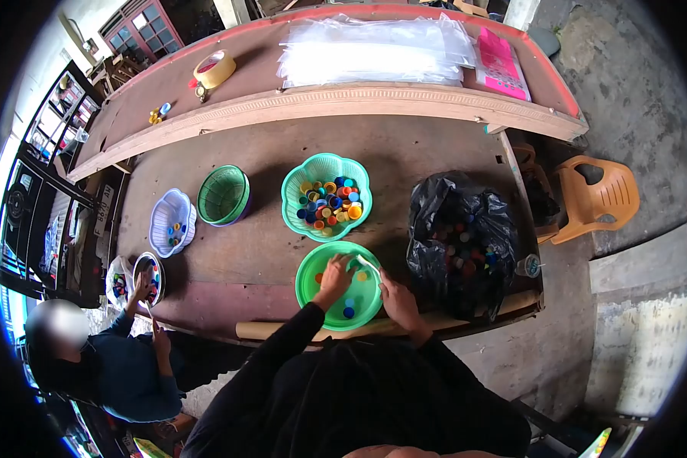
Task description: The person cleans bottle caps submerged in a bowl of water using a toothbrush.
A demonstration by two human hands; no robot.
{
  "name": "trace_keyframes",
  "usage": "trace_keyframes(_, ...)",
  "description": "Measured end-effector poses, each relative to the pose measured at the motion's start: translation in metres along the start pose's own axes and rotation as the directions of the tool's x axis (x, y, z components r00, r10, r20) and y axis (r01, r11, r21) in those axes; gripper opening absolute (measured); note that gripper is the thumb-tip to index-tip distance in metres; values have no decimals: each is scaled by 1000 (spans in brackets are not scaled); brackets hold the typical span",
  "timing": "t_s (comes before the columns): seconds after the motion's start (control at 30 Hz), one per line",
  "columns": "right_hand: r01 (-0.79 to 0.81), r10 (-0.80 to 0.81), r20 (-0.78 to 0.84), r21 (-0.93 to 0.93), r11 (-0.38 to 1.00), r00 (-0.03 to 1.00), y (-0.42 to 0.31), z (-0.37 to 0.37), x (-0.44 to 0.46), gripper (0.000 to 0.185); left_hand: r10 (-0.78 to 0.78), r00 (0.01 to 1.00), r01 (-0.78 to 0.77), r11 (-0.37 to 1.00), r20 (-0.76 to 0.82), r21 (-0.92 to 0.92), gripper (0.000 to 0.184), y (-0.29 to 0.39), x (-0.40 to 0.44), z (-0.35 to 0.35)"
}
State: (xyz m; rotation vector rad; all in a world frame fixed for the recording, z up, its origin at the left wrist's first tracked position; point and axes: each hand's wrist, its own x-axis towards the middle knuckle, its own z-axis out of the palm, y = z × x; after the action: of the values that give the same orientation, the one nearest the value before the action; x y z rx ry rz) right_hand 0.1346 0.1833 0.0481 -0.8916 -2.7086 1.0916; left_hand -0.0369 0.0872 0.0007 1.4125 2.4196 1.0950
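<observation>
Below me, a bright green basin [303,294] holds a few bottle caps: a dark blue cap [349,312], a light blue cap [349,303] and an orange cap [362,275] among them. My right hand [398,302] is closed around a thin, pale tool [369,264] at the basin's right rim; its exact kind is unclear. The tool slants across the basin towards my left hand [334,282], which is over the left side of the basin. The left fingers are bent together near the tool's tip. Whatever they grip is too small to name.
A scalloped green bowl [290,206] of mixed caps stands behind the basin. At right are a black plastic bag [427,206] of caps and a cup [528,266]. Leftwards sit stacked baskets [223,195] and a lilac bowl [160,221]. A co-worker [122,374] works at far left.
</observation>
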Motion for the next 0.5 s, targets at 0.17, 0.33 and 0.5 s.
trace_keyframes(0.17,56,-56,47,7,998,997,-7,-3,0,40,-133,986,133,991,98,13,32,-9,-15,30)
trace_keyframes(0.33,91,-91,-20,6,996,996,-10,3,-6,41,-203,979,205,975,34,-82,32,19,-15,3)
trace_keyframes(0.5,65,-54,135,-76,995,989,-21,8,-20,43,-129,989,116,979,-74,-166,32,30,-32,-34)
